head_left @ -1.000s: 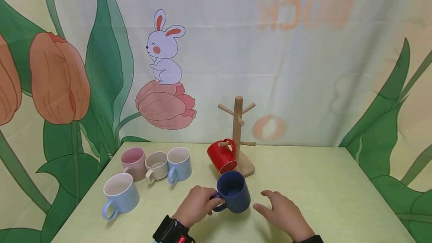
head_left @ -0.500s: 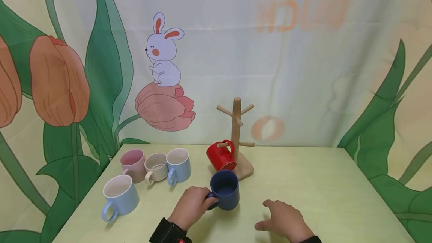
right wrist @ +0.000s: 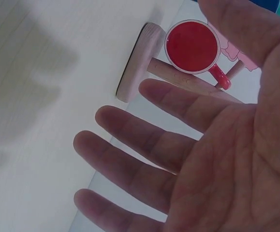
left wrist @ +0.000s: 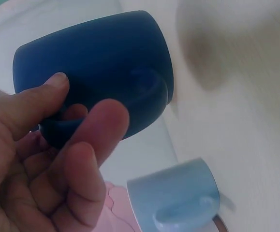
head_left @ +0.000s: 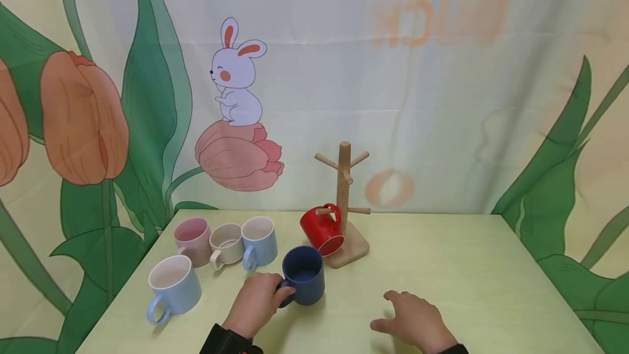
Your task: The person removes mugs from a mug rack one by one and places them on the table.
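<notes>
A dark blue mug is held upright by its handle in my left hand, in front of the wooden mug tree. In the left wrist view the thumb and fingers pinch the mug's handle. My right hand hovers over the table to the right, fingers spread and holding nothing; its bare palm faces the right wrist camera. On a lower peg of the mug tree, a red mug hangs tilted by its handle, mouth down toward the front.
At the left of the table stand a pink mug, a ribbed cream mug, a light blue mug and, nearer the front, another light blue mug. A printed curtain hangs behind the table's back edge.
My left hand has carried the dark blue mug leftward, from in front of the mug tree's base toward the light blue mug. The right hand has shifted slightly down, away from the dark blue mug.
</notes>
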`<action>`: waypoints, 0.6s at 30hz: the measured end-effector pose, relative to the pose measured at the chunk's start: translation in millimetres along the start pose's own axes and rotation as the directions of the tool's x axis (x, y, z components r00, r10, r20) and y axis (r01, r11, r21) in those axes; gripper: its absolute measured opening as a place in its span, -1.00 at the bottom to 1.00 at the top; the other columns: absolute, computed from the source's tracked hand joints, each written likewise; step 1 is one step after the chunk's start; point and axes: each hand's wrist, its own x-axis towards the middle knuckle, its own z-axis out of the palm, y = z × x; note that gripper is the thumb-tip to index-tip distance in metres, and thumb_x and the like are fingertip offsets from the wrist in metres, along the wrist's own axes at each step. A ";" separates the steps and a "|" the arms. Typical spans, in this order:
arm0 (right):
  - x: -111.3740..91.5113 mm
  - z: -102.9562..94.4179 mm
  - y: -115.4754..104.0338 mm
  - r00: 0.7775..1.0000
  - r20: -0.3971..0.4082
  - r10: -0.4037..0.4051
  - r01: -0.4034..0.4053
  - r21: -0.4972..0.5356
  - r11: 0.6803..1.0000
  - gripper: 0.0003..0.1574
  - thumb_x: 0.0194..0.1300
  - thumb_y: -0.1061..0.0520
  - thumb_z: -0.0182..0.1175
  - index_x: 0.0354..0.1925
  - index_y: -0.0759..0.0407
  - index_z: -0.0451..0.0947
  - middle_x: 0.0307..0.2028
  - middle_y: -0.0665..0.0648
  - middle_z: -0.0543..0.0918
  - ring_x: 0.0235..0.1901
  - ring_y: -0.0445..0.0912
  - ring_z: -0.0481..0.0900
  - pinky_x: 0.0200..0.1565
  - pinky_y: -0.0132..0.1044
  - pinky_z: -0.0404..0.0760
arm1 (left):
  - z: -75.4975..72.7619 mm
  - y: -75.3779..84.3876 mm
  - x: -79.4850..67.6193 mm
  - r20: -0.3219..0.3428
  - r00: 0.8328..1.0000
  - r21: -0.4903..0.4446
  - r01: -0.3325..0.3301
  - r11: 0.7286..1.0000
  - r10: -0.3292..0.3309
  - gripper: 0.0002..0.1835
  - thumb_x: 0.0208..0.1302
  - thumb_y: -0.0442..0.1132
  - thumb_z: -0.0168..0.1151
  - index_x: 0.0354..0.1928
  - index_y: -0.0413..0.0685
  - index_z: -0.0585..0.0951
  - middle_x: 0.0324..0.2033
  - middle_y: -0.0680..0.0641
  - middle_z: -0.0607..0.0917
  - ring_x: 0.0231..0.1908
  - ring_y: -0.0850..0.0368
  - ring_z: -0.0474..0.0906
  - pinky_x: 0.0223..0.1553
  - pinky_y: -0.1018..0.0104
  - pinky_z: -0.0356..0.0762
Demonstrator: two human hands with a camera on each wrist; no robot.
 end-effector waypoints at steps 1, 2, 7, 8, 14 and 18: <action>0.0 0.0 -0.2 1.000 -0.002 -0.002 0.002 0.000 1.000 -0.15 0.03 -0.29 0.45 0.11 0.23 0.56 -0.08 0.21 0.67 -0.05 0.18 0.61 -0.09 0.15 0.56 | -1.3 -1.7 -1.6 -0.009 1.000 0.003 0.007 1.000 -0.007 -0.81 0.26 -0.17 0.36 -0.45 -0.09 0.64 -0.67 0.10 0.47 -0.61 0.19 0.37 -0.52 0.31 0.35; 0.1 0.1 -0.4 1.000 -0.003 -0.003 0.003 -0.001 1.000 -0.16 0.04 -0.29 0.45 0.11 0.24 0.56 -0.08 0.21 0.67 -0.05 0.18 0.61 -0.09 0.15 0.56 | -2.7 -3.3 -3.1 -0.020 1.000 0.008 0.012 1.000 -0.012 -0.80 0.26 -0.17 0.36 -0.47 -0.08 0.63 -0.67 0.10 0.47 -0.61 0.19 0.37 -0.52 0.31 0.35; -0.7 -0.1 0.2 1.000 -0.016 -0.012 0.012 0.003 1.000 -0.16 0.05 -0.29 0.44 0.11 0.24 0.56 -0.07 0.21 0.67 -0.04 0.18 0.61 -0.09 0.15 0.56 | -10.4 -10.6 -9.3 -0.049 0.996 0.019 0.069 0.997 -0.068 -0.76 0.27 -0.17 0.36 -0.52 -0.06 0.59 -0.70 0.09 0.45 -0.64 0.20 0.38 -0.52 0.29 0.34; -0.8 0.0 0.4 1.000 -0.019 -0.015 0.015 0.004 1.000 -0.16 0.05 -0.29 0.44 0.11 0.23 0.56 -0.07 0.21 0.67 -0.04 0.18 0.61 -0.09 0.15 0.56 | -12.3 -12.1 -10.6 -0.052 0.995 0.019 0.084 0.996 -0.083 -0.75 0.27 -0.17 0.36 -0.53 -0.06 0.59 -0.71 0.09 0.45 -0.65 0.20 0.38 -0.53 0.29 0.35; -1.2 0.4 2.0 1.000 -0.024 -0.020 0.020 0.008 1.000 -0.16 0.06 -0.30 0.42 0.11 0.22 0.56 -0.07 0.19 0.67 -0.03 0.16 0.61 -0.08 0.14 0.55 | -23.9 -19.0 -19.0 -0.075 0.986 0.008 0.151 0.988 -0.150 -0.76 0.28 -0.18 0.35 -0.52 -0.07 0.60 -0.70 0.08 0.49 -0.67 0.21 0.44 -0.55 0.28 0.38; -0.9 0.7 3.4 1.000 -0.025 -0.017 0.017 0.008 1.000 -0.16 0.06 -0.31 0.42 0.12 0.22 0.56 -0.06 0.19 0.67 -0.02 0.17 0.60 -0.07 0.15 0.55 | -30.5 -23.9 -23.9 -0.085 0.982 0.011 0.171 0.985 -0.169 -0.78 0.29 -0.18 0.34 -0.49 -0.08 0.61 -0.68 0.08 0.52 -0.67 0.22 0.46 -0.54 0.27 0.41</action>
